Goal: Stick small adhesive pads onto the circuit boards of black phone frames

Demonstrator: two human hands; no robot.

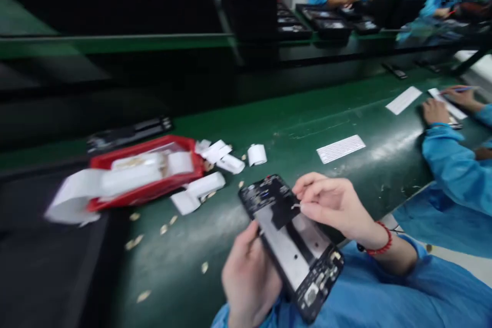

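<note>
In the head view, my left hand (251, 272) is clamping the long side of an opened phone (290, 251), which is tilting above the near edge of the green table (177, 292). My right hand (332, 205) is holding thumb and finger close together beside a tiny pale bit (295, 207); I cannot tell if they are pinching it. For good work, I am wanting a firm left hand and a soft, slow right. Paper scraps (230, 164) and a red tray (198, 163) are crowding the phone's left side.
</note>
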